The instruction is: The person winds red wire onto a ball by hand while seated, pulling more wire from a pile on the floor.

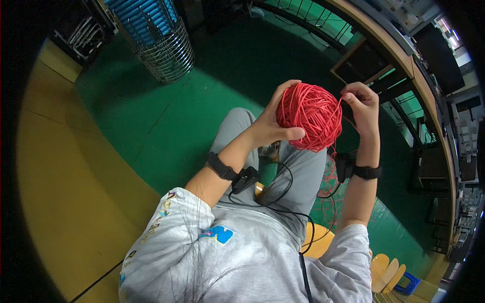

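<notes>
A large ball of red cord (310,116) is held up above my knees. My left hand (277,118) wraps around its left side, thumb across the lower front and the other fingers behind. Just right of the ball, my right hand (365,103) pinches a strand of the red cord between thumb and fingertips. The strand loops from the ball to the pinch, and another length trails down past my right wrist. Loose tangled red cord (328,189) hangs or lies beside my right leg; its lower part is partly hidden.
Both wrists wear black straps with small boxes (246,179), and a black cable (283,204) runs over my lap. A wire basket (169,58) of blue rolls stands at far left on the green floor (151,116). A long workbench (422,96) curves along the right. Yellow stools (386,272) stand lower right.
</notes>
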The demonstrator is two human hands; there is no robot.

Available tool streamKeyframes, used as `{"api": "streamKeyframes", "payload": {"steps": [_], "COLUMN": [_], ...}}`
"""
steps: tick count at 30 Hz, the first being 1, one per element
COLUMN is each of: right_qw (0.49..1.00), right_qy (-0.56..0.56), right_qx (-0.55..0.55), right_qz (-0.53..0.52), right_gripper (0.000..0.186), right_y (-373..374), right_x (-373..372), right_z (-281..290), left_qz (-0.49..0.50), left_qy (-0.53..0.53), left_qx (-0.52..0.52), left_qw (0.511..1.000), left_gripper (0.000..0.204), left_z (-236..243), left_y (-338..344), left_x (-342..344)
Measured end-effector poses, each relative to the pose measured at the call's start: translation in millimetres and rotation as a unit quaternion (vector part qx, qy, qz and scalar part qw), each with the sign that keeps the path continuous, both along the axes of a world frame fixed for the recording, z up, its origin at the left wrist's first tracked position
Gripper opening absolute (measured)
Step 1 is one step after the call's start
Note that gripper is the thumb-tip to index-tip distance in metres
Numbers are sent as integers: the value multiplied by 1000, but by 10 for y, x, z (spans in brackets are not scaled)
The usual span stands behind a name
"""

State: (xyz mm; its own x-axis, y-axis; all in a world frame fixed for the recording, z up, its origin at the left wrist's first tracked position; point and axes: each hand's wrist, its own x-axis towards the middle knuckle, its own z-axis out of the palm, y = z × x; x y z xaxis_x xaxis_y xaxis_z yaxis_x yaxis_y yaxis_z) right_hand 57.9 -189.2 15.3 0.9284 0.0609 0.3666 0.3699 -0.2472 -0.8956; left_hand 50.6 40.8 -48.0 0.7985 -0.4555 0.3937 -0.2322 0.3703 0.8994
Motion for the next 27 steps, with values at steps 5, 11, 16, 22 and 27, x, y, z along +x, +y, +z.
{"api": "streamKeyframes", "payload": {"steps": [5,11,16,22,27], "right_qw": [980,976,960,977,957], "right_qy": [70,15,54,208,268], "right_qx": [170,216,266,-16,106], "right_qz": [70,-8,-65,-51,38], "right_gripper": [19,19,28,15,59], "right_y": [105,397,680,931,981], "right_x": [63,-60,-197,-418,-624], "right_z": [-497,-668,-987,-689,-647], "left_qz": [-152,-162,-104,-68,-17], "left_qy": [196,277,264,238,249], "left_qx": [-123,-230,-259,-249,-275], "left_qw": [961,919,923,936,928], "left_gripper": [100,80,76,71,66], "left_z": [30,55,104,57,-39], "left_y": [-40,-40,-121,-157,-202], "left_x": [-157,-164,2,74,135]}}
